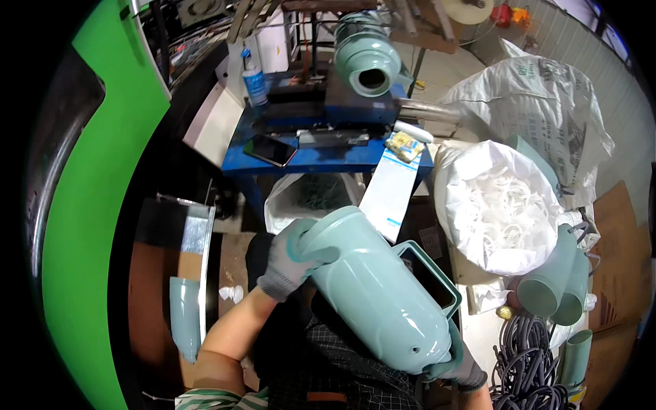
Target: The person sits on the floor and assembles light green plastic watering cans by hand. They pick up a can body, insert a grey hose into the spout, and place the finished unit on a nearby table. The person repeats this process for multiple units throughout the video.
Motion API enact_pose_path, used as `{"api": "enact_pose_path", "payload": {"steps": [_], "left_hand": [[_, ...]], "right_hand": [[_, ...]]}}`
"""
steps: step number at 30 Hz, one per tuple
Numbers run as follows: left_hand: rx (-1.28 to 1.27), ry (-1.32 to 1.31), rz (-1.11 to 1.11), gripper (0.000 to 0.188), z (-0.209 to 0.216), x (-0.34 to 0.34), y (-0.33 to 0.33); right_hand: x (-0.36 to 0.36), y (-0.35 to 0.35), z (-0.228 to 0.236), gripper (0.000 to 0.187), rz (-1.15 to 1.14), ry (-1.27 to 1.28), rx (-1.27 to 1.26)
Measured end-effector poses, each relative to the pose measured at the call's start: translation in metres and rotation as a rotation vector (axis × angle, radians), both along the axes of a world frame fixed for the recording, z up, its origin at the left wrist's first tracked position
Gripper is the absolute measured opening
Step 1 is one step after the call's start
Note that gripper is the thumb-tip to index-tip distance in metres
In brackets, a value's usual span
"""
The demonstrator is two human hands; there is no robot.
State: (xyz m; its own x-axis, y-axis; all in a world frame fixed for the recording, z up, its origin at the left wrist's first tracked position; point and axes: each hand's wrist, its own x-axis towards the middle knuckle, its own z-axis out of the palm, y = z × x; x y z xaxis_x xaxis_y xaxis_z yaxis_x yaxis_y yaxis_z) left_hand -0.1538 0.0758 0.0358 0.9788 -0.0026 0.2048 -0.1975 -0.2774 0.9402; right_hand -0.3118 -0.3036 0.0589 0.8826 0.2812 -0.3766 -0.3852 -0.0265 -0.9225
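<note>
A glossy pale green jug-shaped plastic shell (pixel 376 294) lies slanted across my lap, its squared loop handle on the right side. My left hand (pixel 288 256), in a grey glove, is closed round its upper left end. At the lower right end my right hand (pixel 454 365), gloved as well, grips the base; some of its fingers are hidden behind the shell. A small dark hole shows near that base end. Another pale green shell (pixel 369 58) is on the blue bench (pixel 321 160) ahead, its dark opening facing me.
On the bench are a phone (pixel 270 150), a blue spray can (pixel 254 78) and a white carton (pixel 389 191). To the right stand a white sack of white rings (pixel 502 212), green cylinders (pixel 547 273) and coiled grey tubing (pixel 526 362). A green panel (pixel 109 191) rises at left.
</note>
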Motion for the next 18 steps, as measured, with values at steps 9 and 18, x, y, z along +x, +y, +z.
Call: {"api": "enact_pose_path", "payload": {"steps": [9,18], "left_hand": [[0.785,-0.727,0.189,0.069,0.113,0.194,-0.074],[0.898,-0.868,0.174,0.049,0.076,0.064,-0.060]], "right_hand": [[-0.034,-0.074,-0.018,0.120,-0.549,-0.274,0.236],[0.075,-0.058,0.069,0.108,-0.637,-0.594,0.065]]}}
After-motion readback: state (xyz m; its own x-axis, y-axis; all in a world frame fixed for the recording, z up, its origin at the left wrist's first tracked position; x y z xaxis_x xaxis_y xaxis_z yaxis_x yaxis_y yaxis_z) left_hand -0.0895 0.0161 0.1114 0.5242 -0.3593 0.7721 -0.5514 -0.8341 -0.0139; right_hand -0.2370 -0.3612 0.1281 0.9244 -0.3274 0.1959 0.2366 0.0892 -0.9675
